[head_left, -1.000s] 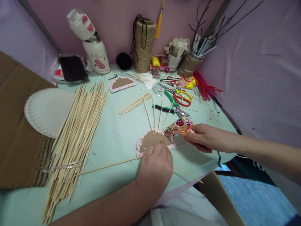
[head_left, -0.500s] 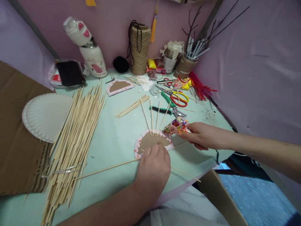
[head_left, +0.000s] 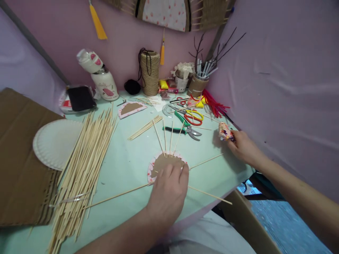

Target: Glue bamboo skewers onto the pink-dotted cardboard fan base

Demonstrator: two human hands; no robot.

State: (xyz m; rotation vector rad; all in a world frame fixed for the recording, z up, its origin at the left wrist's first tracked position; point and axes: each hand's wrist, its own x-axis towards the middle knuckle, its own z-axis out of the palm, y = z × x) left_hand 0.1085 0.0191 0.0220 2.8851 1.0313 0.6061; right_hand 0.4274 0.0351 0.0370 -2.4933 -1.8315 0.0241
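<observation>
My left hand [head_left: 167, 192] lies flat with fingers stretched out, pressing on a brown half-round card piece with a pink floral edge [head_left: 161, 162]. Several thin bamboo sticks [head_left: 169, 139] fan out from under that piece. My right hand [head_left: 243, 146] is off to the right near the table edge, fingers pinched round a small folded piece of floral paper [head_left: 225, 131]. A long stick [head_left: 116, 194] runs left from under my left hand, and another [head_left: 212, 194] runs right.
A big heap of bamboo sticks [head_left: 84, 162] lies at left beside a white paper plate [head_left: 54, 143] and brown cardboard [head_left: 18, 158]. Green cutters [head_left: 182, 129], scissors [head_left: 193, 118], a twine spool [head_left: 149, 72], a bottle [head_left: 102, 79], a phone [head_left: 81, 98] and a second card piece [head_left: 131, 108] crowd the back.
My right hand has carried the floral paper away from the card piece to the right, toward the wall. My left hand stays on the card piece. The camera has tilted up.
</observation>
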